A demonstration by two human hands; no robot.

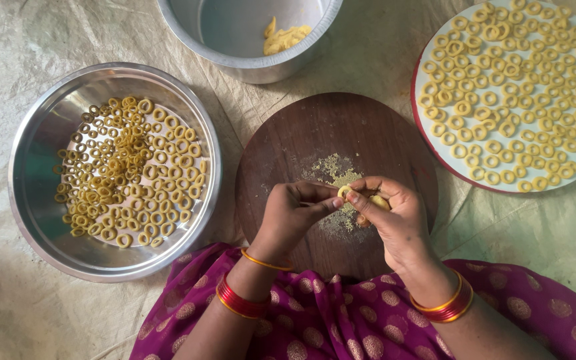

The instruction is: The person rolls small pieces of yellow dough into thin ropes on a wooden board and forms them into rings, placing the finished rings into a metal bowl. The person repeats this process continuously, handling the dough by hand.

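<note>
Both hands, left hand (295, 212) and right hand (395, 217), pinch a dough ring (345, 192) over round wooden board (288, 140); steel bowl (38, 160) and white plate (428, 50) hold rings, pot (248, 63) holds dough.

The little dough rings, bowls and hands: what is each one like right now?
Left hand: grip pinched on the dough piece.
Right hand: grip pinched on the same dough piece, more dough tucked in the palm.
Steel bowl: bottom covered with loose rings.
White plate: nearly full of rings.
Steel pot: mostly empty, a small lump of dough inside.
Round wooden board: dusted with crumbs in the middle.
</note>
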